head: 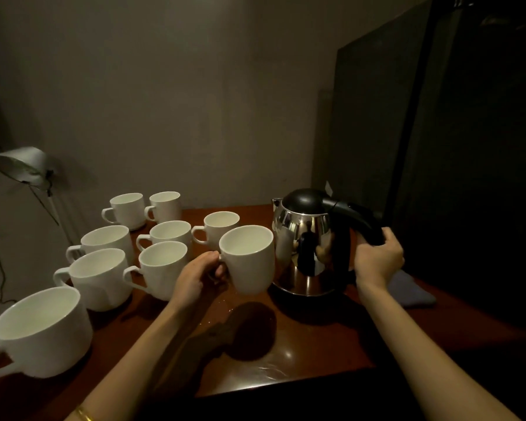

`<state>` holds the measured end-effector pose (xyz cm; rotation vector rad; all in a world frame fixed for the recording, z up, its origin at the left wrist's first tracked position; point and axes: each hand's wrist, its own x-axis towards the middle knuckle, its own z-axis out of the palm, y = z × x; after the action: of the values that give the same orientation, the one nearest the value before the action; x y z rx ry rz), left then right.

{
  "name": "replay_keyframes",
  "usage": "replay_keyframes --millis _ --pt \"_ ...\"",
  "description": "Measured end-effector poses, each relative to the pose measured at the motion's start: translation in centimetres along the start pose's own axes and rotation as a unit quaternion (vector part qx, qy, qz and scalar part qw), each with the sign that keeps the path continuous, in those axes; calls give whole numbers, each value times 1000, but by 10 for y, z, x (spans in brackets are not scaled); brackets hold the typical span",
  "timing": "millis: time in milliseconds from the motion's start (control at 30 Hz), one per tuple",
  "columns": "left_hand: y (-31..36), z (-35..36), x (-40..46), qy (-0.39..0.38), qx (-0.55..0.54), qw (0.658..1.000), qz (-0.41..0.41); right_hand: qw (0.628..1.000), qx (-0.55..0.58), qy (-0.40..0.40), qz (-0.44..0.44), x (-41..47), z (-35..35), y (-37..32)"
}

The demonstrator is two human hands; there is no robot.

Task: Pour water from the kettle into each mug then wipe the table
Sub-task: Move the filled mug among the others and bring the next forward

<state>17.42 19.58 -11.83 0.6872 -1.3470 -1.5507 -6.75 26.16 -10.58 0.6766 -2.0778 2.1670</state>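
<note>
My left hand grips the handle of a white mug and holds it above the table, just left of the kettle. The steel kettle with its black lid stands on its base. My right hand is curled round the kettle's black handle. Several other white mugs stand in rows to the left, and the nearest and largest mug sits at the front left. A few water drops lie on the dark wooden table under the lifted mug.
A folded grey-blue cloth lies on the table behind my right wrist. A tall dark cabinet rises close to the right of the kettle. A grey wall stands behind. At the left edge hangs a lamp with cords.
</note>
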Motion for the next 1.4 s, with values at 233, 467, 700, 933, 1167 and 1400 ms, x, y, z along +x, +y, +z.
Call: replay_keyframes --millis 233,467,700,933,1167,1400 --pt "1 10 0 -9 0 1000 7 994 2 -97 -52 4 -14 0" --pt "13 11 -2 -7 14 1000 17 981 -62 -138 -119 3 -17 -16" --pt "23 9 -2 9 17 1000 19 962 -91 -156 -205 -2 -16 -44" --pt "36 6 -4 13 -2 1000 20 919 -53 -239 -310 -31 4 -71" --pt "57 -3 0 15 -22 999 34 860 -14 -482 -167 -56 41 -85" --pt "81 -22 21 54 -31 998 14 835 50 -536 -110 -70 94 -103"
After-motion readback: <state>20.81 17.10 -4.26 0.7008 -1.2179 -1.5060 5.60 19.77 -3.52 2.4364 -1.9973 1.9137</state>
